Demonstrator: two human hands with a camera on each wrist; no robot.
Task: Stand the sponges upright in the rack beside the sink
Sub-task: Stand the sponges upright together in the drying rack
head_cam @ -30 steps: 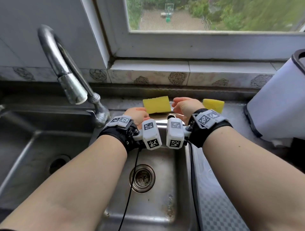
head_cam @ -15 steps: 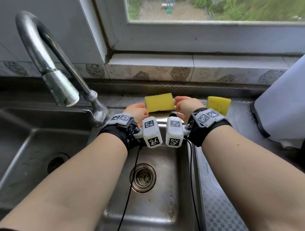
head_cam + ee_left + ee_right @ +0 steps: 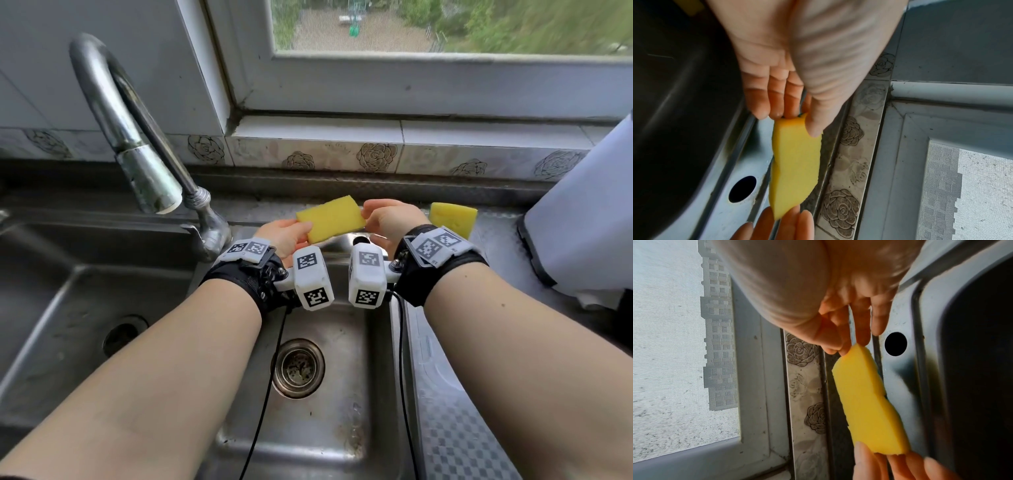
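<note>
Both hands hold one flat yellow sponge [image 3: 330,219] over the back ledge of the sink. My left hand [image 3: 301,229] pinches its left end between thumb and fingers, which the left wrist view shows at the sponge's [image 3: 795,162] near end. My right hand [image 3: 365,214] pinches the right end, seen in the right wrist view as my right hand [image 3: 844,349] on the sponge [image 3: 865,402]. The sponge lies slightly tilted, left end lower. A second yellow sponge [image 3: 452,219] stands on edge behind my right wrist. No rack shows plainly.
A curved steel faucet [image 3: 137,154] rises at the left. Below my wrists is the sink basin [image 3: 342,428] with its drain [image 3: 298,368], and another basin [image 3: 68,291] lies further left. The ledge has a round hole [image 3: 742,189]. A white container [image 3: 582,222] stands at the right.
Both hands keep their hold on the sponge. It has tilted a little, the left end dropping. The head view has shifted slightly.
</note>
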